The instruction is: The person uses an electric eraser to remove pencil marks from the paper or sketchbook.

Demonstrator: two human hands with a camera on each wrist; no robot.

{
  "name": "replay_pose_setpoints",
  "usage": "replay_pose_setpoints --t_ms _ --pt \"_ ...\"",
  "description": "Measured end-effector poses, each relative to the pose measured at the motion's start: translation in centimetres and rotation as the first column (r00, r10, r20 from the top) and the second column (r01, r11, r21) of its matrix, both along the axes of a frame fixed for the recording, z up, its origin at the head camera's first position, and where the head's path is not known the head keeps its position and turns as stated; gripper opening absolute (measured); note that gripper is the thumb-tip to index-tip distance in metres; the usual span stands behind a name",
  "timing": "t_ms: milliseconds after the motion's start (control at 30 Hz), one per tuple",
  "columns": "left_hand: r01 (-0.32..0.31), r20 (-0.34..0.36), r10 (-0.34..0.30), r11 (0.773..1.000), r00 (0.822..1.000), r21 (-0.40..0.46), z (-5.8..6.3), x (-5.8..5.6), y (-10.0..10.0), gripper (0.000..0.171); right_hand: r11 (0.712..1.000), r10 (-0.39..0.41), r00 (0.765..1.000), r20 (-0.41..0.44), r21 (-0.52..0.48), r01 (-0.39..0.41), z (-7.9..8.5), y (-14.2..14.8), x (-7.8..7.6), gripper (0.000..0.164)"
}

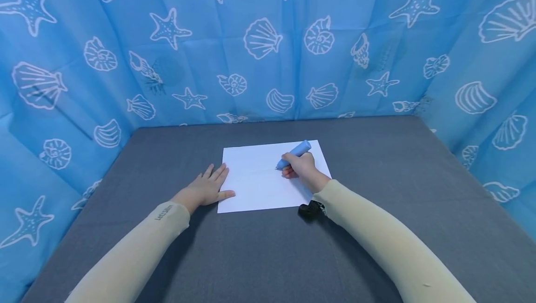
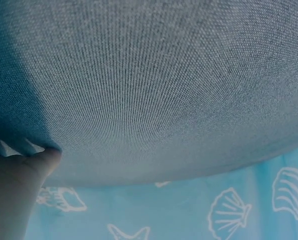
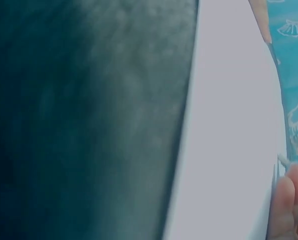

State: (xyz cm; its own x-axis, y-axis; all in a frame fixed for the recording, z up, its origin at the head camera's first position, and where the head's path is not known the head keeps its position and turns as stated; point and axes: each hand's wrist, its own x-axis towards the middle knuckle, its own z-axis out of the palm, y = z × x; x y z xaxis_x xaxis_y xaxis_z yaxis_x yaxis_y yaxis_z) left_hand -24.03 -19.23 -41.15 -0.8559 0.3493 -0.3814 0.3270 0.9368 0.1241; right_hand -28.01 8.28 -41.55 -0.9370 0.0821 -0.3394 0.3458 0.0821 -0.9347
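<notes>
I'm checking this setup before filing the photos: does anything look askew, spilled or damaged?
Nothing stands out. The white paper looks flat and untorn, the left hand rests at its left edge, the right hand grips the blue pen, and no spill shows.

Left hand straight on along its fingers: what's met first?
Probably the white paper; the left hand overlaps its left edge in the head view, though actual contact is unclear.
</notes>
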Motion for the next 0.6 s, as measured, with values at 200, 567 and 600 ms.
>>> replay_pose_setpoints --t_ms 200,567,600 --pt "0.003 0.0 -0.003 1.0 1.0 0.001 0.04 -0.02 -0.13 0.088 1.0 0.006 1.0 0.005 -0.01 -0.006 0.08 -0.3 0.12 0.024" --pt "0.003 -0.005 -0.003 1.0 1.0 0.005 0.07 0.04 -0.15 0.087 0.997 0.017 0.999 0.038 -0.069 -0.014 0.39 0.05 0.02 0.025" --pt "0.003 -0.006 -0.003 1.0 1.0 0.009 0.18 0.07 -0.11 0.087 0.997 0.017 0.999 0.04 -0.075 -0.014 0.45 0.07 0.03 0.025"
